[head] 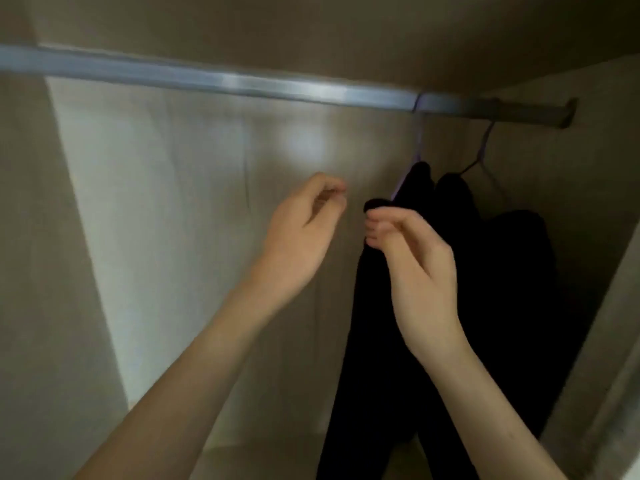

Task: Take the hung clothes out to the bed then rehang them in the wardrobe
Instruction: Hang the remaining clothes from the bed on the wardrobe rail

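Inside the wardrobe a metal rail (242, 83) runs across the top. Two dark garments hang near its right end: one black garment (388, 306) on a purple hanger (418, 143), and a second black garment (512, 271) on a thin hanger (483, 150) further right. My right hand (412, 268) pinches the near shoulder of the first black garment with curled fingers. To the left of it, apart from the cloth, my left hand (304, 233) is raised with fingers curled and thumb against fingertips, nothing visible in it.
The wardrobe's pale back panel (173, 220) fills the left and middle; the rail there carries no hangers. The right side wall (595, 202) stands close behind the second garment. The wardrobe floor (263, 459) shows at the bottom.
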Demonstrator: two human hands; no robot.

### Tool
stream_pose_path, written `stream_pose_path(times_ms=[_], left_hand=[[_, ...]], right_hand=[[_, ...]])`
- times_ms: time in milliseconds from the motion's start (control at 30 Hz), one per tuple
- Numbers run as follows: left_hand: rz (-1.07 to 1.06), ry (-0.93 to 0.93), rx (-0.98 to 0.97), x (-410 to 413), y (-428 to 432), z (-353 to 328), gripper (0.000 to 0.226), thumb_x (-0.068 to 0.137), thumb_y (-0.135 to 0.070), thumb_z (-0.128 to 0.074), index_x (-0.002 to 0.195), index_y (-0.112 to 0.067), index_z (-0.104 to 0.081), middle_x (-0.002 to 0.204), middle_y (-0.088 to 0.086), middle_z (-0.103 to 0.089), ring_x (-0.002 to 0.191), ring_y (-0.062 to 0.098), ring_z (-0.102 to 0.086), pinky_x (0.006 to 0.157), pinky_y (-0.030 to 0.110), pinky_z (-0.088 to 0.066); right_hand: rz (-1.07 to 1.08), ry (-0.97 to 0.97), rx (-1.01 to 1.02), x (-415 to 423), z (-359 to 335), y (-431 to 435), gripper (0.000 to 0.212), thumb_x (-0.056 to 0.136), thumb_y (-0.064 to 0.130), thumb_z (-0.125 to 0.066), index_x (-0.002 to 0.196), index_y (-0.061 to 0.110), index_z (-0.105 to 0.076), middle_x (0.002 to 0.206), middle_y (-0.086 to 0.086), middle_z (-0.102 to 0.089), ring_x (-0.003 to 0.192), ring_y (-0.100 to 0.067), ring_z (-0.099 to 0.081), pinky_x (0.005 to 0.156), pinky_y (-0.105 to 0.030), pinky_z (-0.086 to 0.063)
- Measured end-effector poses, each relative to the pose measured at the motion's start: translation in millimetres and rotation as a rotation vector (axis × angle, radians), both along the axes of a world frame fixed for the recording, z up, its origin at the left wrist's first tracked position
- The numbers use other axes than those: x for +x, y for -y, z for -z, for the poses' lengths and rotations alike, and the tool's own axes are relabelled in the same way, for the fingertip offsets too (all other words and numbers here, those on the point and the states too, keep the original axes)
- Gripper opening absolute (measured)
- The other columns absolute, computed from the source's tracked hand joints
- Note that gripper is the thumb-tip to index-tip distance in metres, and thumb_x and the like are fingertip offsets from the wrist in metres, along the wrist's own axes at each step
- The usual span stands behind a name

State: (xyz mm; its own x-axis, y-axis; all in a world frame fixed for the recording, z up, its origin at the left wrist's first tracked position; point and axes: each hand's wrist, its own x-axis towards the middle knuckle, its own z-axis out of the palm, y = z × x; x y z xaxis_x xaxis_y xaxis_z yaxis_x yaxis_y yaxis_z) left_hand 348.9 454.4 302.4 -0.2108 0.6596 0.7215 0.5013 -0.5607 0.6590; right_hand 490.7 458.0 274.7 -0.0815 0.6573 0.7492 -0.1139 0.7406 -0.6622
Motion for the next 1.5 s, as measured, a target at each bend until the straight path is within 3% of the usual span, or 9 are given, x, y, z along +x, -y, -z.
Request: stream_pose_path(times_ms=[100, 167, 267, 333, 467, 633, 733, 1067, 1500], left_hand=[[-0.149, 0.168, -0.131, -11.6, 80.1, 88.6, 0.022, 0.09, -0.025, -0.05, 0.104, -0.017, -0.065, 0.092, -0.004, -0.068, 0.092, 0.014, -0.065, 0.085, 0.027, -0.051], [-0.262, 0.282, -0.295, -13.7, 128.6, 161.9, 0.02, 0.094, -0.02, -0.049, 0.106, -0.015, -0.065, 0.091, 0.002, -0.07, 0.089, 0.014, -0.066, 0.082, 0.024, -0.052], [-0.481, 0.513, -0.599, -5.1, 205.5, 289.8, 0.019, 0.093, -0.019, -0.048, 0.102, -0.022, -0.065, 0.089, 0.002, -0.071, 0.084, 0.016, -0.067, 0.08, 0.03, -0.052], [-0.584, 0.611, -0.79, 6.6, 255.6, 360.1, 0.019, 0.092, -0.023, -0.047, 0.099, -0.026, -0.064, 0.088, 0.0, -0.071, 0.082, 0.014, -0.066, 0.081, 0.034, -0.052], [-0.883, 0.863, -1.031, 73.9, 393.1, 459.1, 0.016, 0.096, -0.015, -0.05, 0.089, -0.022, -0.062, 0.081, 0.001, -0.069, 0.067, 0.004, -0.063, 0.078, 0.041, -0.052], [-1.203, 1.244, -0.961, 150.7, 502.1, 474.9, 0.017, 0.097, -0.01, -0.047, 0.093, -0.005, -0.063, 0.087, 0.023, -0.067, 0.071, 0.022, -0.063, 0.07, 0.037, -0.052], [-1.416, 1.386, -0.814, 182.2, 540.2, 471.7, 0.02, 0.097, -0.009, -0.046, 0.091, -0.006, -0.064, 0.082, 0.016, -0.068, 0.07, 0.021, -0.062, 0.063, 0.027, -0.048], [-1.838, 1.857, -0.212, 245.3, 606.7, 499.7, 0.02, 0.096, -0.005, -0.045, 0.086, -0.008, -0.062, 0.076, 0.011, -0.063, 0.066, 0.024, -0.056, 0.062, 0.03, -0.044], [-2.056, 1.97, 0.135, 151.5, 730.2, 505.3, 0.021, 0.097, -0.013, -0.044, 0.097, -0.007, -0.064, 0.086, 0.011, -0.067, 0.075, 0.025, -0.061, 0.071, 0.034, -0.05]], right_hand=[[-0.055, 0.237, 0.058, 12.7, 85.1, 52.1, 0.021, 0.1, 0.02, -0.047, 0.109, 0.021, -0.066, 0.106, 0.013, -0.065, 0.105, -0.005, -0.062, 0.086, -0.015, -0.048], [-0.161, 0.435, -0.046, 15.8, 150.9, 71.2, 0.021, 0.1, 0.033, -0.044, 0.108, 0.032, -0.064, 0.104, 0.021, -0.064, 0.104, 0.002, -0.061, 0.085, -0.008, -0.044], [-0.437, 0.647, -0.635, 11.0, 270.3, 84.3, 0.017, 0.097, 0.035, -0.048, 0.103, 0.035, -0.063, 0.105, 0.014, -0.068, 0.099, -0.006, -0.065, 0.091, -0.025, -0.052], [-0.443, 0.708, -1.076, 11.2, 344.9, 81.4, 0.023, 0.1, 0.023, -0.048, 0.114, 0.014, -0.064, 0.104, -0.008, -0.068, 0.095, -0.022, -0.066, 0.092, -0.041, -0.053], [-0.54, 0.978, -1.408, 12.2, 432.8, 116.7, 0.032, 0.1, 0.014, -0.048, 0.12, -0.01, -0.056, 0.089, -0.019, -0.063, 0.077, -0.033, -0.062, 0.069, -0.042, -0.053], [-0.772, 1.198, -1.295, -12.7, 454.0, 179.2, 0.024, 0.098, 0.011, -0.049, 0.107, -0.007, -0.062, 0.085, -0.021, -0.064, 0.069, -0.031, -0.062, 0.056, -0.03, -0.052], [-0.939, 1.289, -1.195, -42.7, 451.2, 223.5, 0.022, 0.099, 0.011, -0.048, 0.103, -0.004, -0.063, 0.079, -0.018, -0.065, 0.065, -0.028, -0.063, 0.049, -0.026, -0.055], [-1.507, 1.61, -0.662, -159.6, 438.7, 422.7, 0.024, 0.099, 0.009, -0.045, 0.094, 0.0, -0.067, 0.086, -0.021, -0.067, 0.078, -0.034, -0.065, 0.069, -0.04, -0.057], [-1.637, 1.835, -0.343, -323.0, 453.5, 583.7, 0.025, 0.101, 0.006, -0.044, 0.098, -0.007, -0.065, 0.086, -0.025, -0.066, 0.075, -0.036, -0.064, 0.06, -0.036, -0.058]])
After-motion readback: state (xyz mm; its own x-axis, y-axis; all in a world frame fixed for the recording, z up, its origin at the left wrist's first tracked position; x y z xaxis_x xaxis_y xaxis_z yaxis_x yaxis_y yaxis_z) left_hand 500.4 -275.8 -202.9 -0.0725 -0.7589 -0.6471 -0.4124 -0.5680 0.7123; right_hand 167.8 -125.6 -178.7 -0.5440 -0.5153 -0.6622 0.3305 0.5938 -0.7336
